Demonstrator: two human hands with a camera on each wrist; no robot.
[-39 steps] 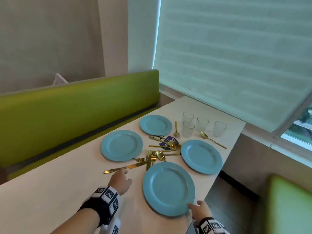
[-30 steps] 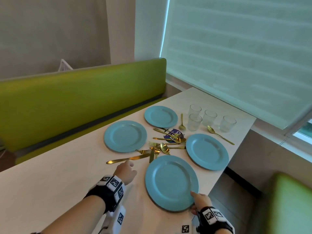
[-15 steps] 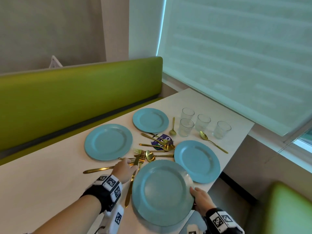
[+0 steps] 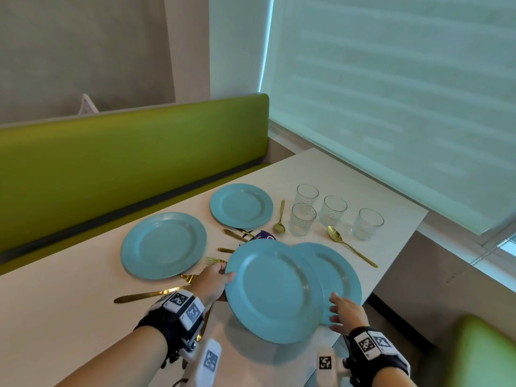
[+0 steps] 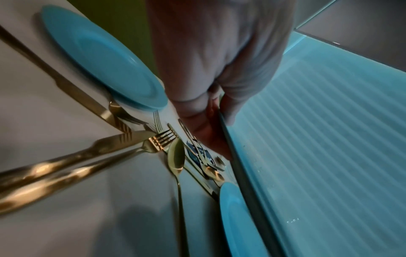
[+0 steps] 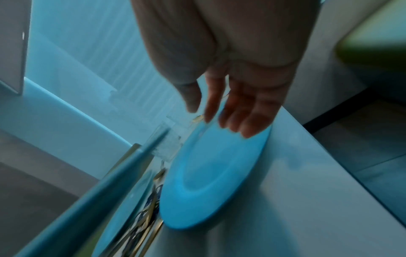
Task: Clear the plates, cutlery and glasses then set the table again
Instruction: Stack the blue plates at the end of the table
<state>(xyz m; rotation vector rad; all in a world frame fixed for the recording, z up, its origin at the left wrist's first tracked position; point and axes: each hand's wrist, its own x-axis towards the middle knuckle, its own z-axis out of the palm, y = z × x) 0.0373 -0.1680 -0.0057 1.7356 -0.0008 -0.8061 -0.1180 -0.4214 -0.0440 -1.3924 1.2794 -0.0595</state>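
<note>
- The left hand [image 4: 212,283] pinched the near-left rim of the lifted blue plate [image 4: 272,290], thumb above, fingers [image 5: 206,133] beneath.
- The right hand [image 4: 344,312] was released, fingers [image 6: 246,121] straight over the second plate [image 4: 339,270].
- The lifted plate hung tilted above the table [image 4: 69,317], overlapping the second plate, which lay flat.
- Two further plates [image 4: 164,245], gold cutlery [image 4: 148,294] and four glasses [image 4: 303,223] lay beyond.

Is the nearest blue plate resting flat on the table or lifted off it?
Lifted. The nearest blue plate is tilted above the table, overlapping the plate behind; the left hand pinches its rim.
</note>
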